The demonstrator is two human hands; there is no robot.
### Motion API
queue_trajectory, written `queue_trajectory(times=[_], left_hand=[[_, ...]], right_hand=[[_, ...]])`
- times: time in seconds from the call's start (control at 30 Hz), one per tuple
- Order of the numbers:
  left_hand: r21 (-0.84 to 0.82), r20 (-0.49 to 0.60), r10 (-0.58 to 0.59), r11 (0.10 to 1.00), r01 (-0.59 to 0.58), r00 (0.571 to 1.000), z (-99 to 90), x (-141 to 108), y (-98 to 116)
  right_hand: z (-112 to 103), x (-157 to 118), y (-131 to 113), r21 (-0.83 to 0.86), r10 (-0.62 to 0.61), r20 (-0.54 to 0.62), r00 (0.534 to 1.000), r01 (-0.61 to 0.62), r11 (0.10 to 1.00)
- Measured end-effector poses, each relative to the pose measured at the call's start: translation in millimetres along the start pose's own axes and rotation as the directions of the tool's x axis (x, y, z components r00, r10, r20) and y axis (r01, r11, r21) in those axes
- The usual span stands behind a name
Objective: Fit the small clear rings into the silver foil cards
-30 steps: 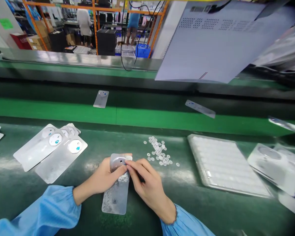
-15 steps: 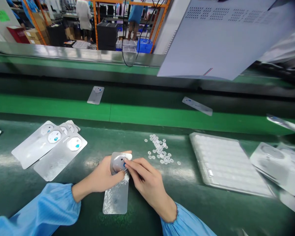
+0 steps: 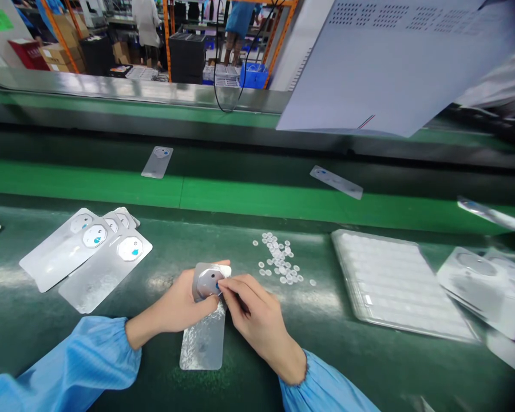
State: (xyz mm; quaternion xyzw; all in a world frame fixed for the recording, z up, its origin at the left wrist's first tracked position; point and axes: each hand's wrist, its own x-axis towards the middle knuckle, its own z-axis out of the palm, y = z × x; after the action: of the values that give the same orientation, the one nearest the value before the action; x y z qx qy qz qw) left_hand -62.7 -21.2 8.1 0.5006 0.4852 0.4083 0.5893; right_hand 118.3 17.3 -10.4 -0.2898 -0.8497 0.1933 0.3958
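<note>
My left hand (image 3: pixel 184 300) grips a flat silver panel (image 3: pixel 202 343) near its upper end, thumb across the front. An octagonal area with a dark dot and a blue spot marks that end. My right hand (image 3: pixel 257 312) is closed in a pinch at the blue spot, its fingertips touching the panel. Whatever lies between those fingertips is too small to make out. Beyond the right hand lies a scattered heap of small clear round discs (image 3: pixel 278 254). Similar silver panels (image 3: pixel 107 274) overlap in a pile to the left, showing white octagons with teal marks.
A white tray (image 3: pixel 395 286) with a clear rim lies right, beside several whitish panels (image 3: pixel 476 286). Along the back runs a green conveyor belt (image 3: pixel 240 191) carrying a silver panel (image 3: pixel 158 162) and another panel (image 3: pixel 337 182). A white sheet (image 3: pixel 369 74) hangs above.
The panels on the belt have shifted a little to the left. Both hands keep nearly the same pose on the held panel, the right fingertips still at the blue spot.
</note>
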Motion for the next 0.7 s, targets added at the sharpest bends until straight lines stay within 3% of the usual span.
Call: queue_trajectory(times=[0.43, 0.7], left_hand=[[0.020, -0.017, 0.038, 0.999, -0.038, 0.999, -0.3, 0.4, 5.6], [-0.048, -0.052, -0.026, 0.999, 0.023, 0.998, -2.0, 2.1, 4.3]], right_hand=[[-0.6, 1.7, -3.0, -0.018, 0.005, -0.002, 1.000, -0.005, 1.000], [-2.5, 2.7, -5.1, -0.055, -0.037, -0.039, 0.999, 0.035, 0.998]])
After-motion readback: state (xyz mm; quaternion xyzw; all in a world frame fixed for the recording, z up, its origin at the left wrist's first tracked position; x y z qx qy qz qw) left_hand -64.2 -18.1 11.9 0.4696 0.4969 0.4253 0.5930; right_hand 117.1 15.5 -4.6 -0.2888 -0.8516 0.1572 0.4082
